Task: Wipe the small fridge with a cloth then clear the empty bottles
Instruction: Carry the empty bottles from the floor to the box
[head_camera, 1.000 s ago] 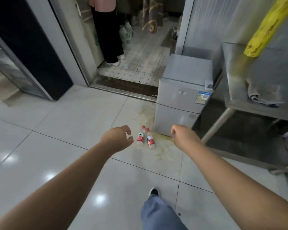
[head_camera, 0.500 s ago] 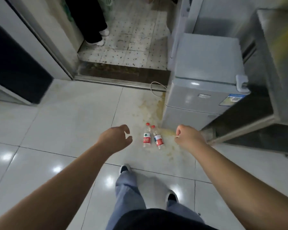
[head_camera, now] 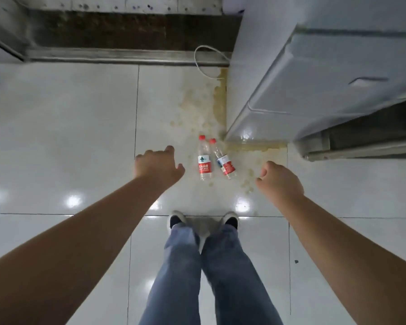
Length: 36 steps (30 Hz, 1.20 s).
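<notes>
Closer now than a moment ago, the person stands over the bottles, the view tipped straight down and the doorway beyond mostly gone from sight. Two bottles (head_camera: 204, 159) (head_camera: 223, 159) lie side by side on the stained floor (head_camera: 56, 137), just near-left of the fridge (head_camera: 314, 90) corner, caps pointing far, long axes running near to far. They lie between the hands: the left hand (head_camera: 157, 165), loosely curled and holding nothing, seems slightly nearer them; the right hand (head_camera: 279, 179) is curled tighter, also holding nothing. No cloth shows.
</notes>
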{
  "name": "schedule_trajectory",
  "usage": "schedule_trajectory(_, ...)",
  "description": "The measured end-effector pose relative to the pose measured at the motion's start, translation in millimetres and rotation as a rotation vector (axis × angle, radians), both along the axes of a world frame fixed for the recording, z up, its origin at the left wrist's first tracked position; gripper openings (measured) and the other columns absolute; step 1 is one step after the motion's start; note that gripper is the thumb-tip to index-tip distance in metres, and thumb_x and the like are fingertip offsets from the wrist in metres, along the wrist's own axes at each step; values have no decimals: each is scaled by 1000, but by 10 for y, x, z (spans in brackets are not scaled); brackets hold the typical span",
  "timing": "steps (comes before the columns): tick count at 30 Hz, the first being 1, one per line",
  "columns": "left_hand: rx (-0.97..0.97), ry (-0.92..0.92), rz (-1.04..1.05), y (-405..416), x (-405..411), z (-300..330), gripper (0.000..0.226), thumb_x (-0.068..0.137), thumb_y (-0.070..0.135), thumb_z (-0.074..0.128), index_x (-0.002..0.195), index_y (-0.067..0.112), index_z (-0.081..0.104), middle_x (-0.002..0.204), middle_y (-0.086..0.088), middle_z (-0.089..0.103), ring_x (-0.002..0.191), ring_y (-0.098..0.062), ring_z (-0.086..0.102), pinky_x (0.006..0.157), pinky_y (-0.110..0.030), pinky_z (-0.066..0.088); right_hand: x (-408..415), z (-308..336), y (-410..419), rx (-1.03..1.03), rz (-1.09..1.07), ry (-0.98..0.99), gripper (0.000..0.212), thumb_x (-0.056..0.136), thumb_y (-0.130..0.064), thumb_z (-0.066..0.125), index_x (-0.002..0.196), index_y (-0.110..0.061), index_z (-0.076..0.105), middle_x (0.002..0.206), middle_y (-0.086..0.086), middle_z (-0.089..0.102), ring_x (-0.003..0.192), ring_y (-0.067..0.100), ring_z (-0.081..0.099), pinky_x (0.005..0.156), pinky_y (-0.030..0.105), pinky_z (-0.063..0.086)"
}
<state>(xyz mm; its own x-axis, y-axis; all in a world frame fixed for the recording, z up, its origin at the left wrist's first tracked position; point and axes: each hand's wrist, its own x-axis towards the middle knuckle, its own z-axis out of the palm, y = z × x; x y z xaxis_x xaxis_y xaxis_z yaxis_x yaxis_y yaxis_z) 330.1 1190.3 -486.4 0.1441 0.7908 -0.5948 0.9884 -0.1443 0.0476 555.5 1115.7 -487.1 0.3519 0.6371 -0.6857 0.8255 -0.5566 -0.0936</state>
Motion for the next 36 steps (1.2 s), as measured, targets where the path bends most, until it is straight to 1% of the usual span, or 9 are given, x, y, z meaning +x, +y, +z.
schedule_trajectory(9,-143,4,141,11,461,-3032,49,85,51,47,118,14,47,106,-10,61,104,-32,55,81,-34,40,126,-2987,229,-101,-30,-22,38,85,-30,57,117,-8,50,115,14,58,107,33,55,83,34,44)
schedule_trajectory(13,-297,-48,221,180,588,-4189,58,80,62,50,110,13,52,84,-6,54,89,-28,56,69,-28,40,145,-4140,396,-84,-50,35,60,78,-46,65,119,-7,47,117,14,54,110,34,53,86,36,43)
schedule_trajectory(16,-572,-153,338,265,663,-4781,52,82,60,51,85,8,54,74,-6,50,66,-18,48,56,-25,36,166,-4799,459,-92,-175,121,74,63,-52,74,119,-9,51,114,12,59,104,31,59,85,33,47)
schedule_trajectory(20,-676,-364,574,200,615,-5187,48,82,58,51,95,12,54,80,-6,55,68,-15,49,62,-24,39,121,-5194,423,-109,-331,274,75,64,-46,77,121,-10,43,110,7,58,98,26,60,76,31,51)
schedule_trajectory(24,-665,-511,733,159,615,-4917,56,64,53,71,104,15,59,92,-9,65,80,-22,61,78,-33,50,122,-4850,446,-52,-479,323,72,68,-42,76,122,-9,41,105,5,57,86,20,59,56,23,43)
schedule_trajectory(28,-576,-480,860,101,453,-4112,54,75,40,67,117,11,51,106,-11,64,82,-23,63,74,-31,51,64,-3898,327,-17,-683,400,70,78,-33,73,130,-6,35,81,-3,45,59,7,49,33,13,36)
schedule_trajectory(30,-503,-368,840,35,375,-3539,60,76,40,66,121,10,40,109,-10,58,83,-22,59,68,-29,48,-16,-3335,212,-40,-699,420,70,79,-29,73,131,-6,32,81,-2,45,56,4,48,25,8,29)
schedule_trajectory(33,-378,-304,724,-47,271,-2581,67,77,40,65,126,10,31,110,-10,51,96,-27,54,80,-37,48,-126,-2486,79,-56,-664,375,72,75,-33,74,129,-9,31,105,4,53,66,7,53,30,9,34)
schedule_trajectory(36,-234,-300,538,-75,164,-1468,72,77,44,63,128,4,33,97,-8,50,83,-24,52,70,-35,43,-214,-1479,23,-37,-680,348,74,75,-36,73,129,-9,30,108,5,49,82,17,56,53,20,44)
